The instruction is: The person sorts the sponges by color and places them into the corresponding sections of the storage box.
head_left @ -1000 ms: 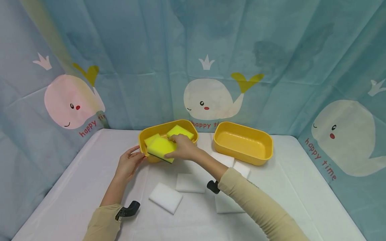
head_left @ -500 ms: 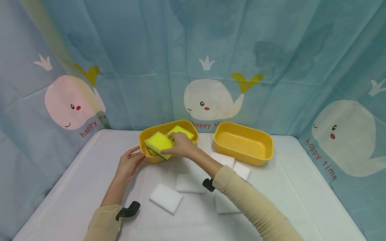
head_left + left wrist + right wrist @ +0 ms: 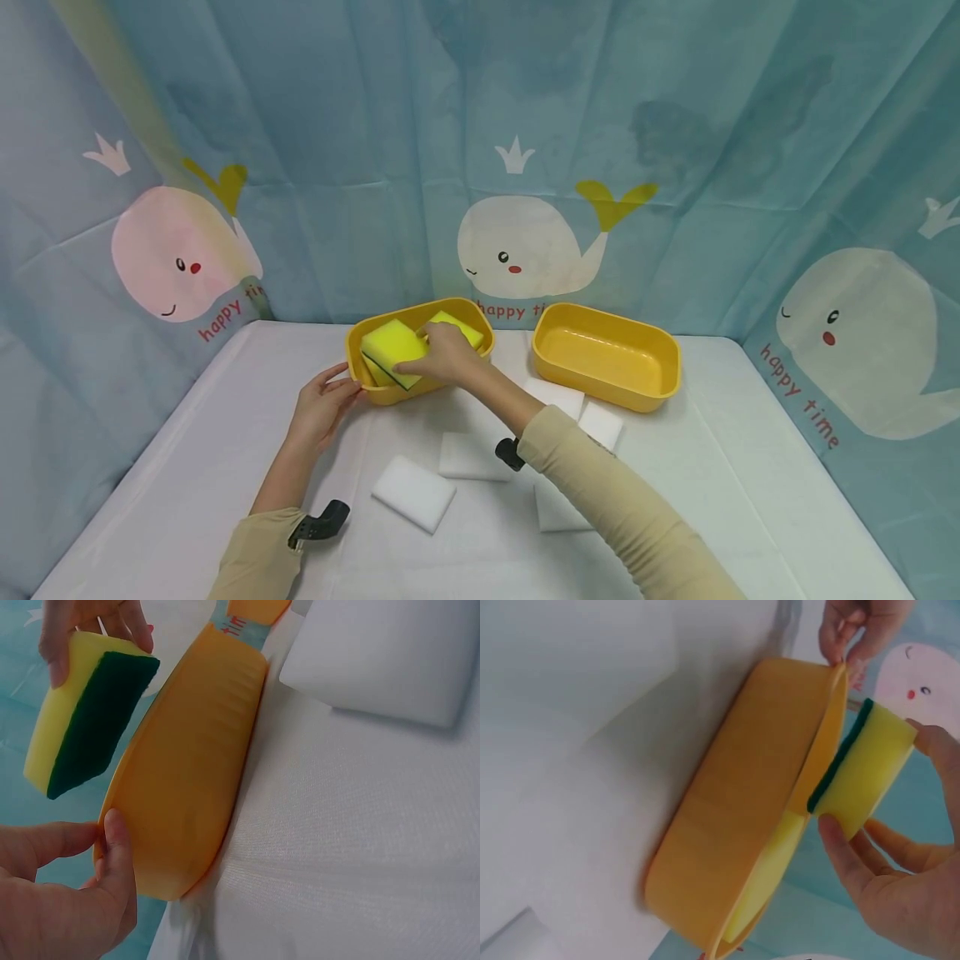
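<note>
My left hand pinches the left end rim of a yellow plastic bin; the left wrist view shows thumb and fingers on the bin's rim. Between thumb and fingers, my right hand holds a yellow scouring sponge tilted over that bin's left part. Its dark green scrub side faces down and toward the near side. In the right wrist view, another yellow sponge lies inside the bin. The head view also shows part of a sponge beneath the held one.
A second yellow bin with nothing in it stands to the right. Several white foam blocks lie on the white tablecloth in front, some partly behind the right arm. A blue whale-print curtain hangs behind the table.
My right hand has moved the sponge slightly away from me and to the left, from over the bin's near rim to above its inside. The left hand and both bins stay in place.
</note>
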Available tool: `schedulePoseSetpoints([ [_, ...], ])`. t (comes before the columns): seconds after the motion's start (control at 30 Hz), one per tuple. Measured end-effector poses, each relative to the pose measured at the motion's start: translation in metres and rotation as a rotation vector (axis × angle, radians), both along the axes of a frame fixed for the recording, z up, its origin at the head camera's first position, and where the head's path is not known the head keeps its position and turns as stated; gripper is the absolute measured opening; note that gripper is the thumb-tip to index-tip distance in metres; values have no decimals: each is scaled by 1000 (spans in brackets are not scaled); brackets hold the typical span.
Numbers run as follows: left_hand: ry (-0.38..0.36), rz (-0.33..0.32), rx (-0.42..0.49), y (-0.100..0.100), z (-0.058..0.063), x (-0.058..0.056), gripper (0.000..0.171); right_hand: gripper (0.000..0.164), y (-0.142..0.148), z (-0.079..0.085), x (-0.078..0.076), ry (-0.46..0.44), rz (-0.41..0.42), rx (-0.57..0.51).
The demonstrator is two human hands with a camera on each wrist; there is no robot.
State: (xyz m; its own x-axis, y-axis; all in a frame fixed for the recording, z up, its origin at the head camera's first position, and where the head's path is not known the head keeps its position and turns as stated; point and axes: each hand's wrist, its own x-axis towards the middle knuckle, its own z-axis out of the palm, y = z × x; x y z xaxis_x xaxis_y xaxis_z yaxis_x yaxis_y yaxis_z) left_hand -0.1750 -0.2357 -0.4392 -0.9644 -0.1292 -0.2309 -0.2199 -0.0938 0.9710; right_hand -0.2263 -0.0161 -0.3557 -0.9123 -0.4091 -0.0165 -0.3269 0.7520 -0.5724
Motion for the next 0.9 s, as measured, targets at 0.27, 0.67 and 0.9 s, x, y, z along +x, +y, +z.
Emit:
schedulePoseSetpoints([
  [0.27,-11,9,-10,1,1,0,67,71,-7,0,-1,4,-49,0],
  [0.67,-7,9,13,-1,-2,-2,68,64,-18,-2,-7,-10,-71,9],
  [0.9,-5,10,13,0,0,-1,69,60,-25,-5,-10,-20,-105,11],
])
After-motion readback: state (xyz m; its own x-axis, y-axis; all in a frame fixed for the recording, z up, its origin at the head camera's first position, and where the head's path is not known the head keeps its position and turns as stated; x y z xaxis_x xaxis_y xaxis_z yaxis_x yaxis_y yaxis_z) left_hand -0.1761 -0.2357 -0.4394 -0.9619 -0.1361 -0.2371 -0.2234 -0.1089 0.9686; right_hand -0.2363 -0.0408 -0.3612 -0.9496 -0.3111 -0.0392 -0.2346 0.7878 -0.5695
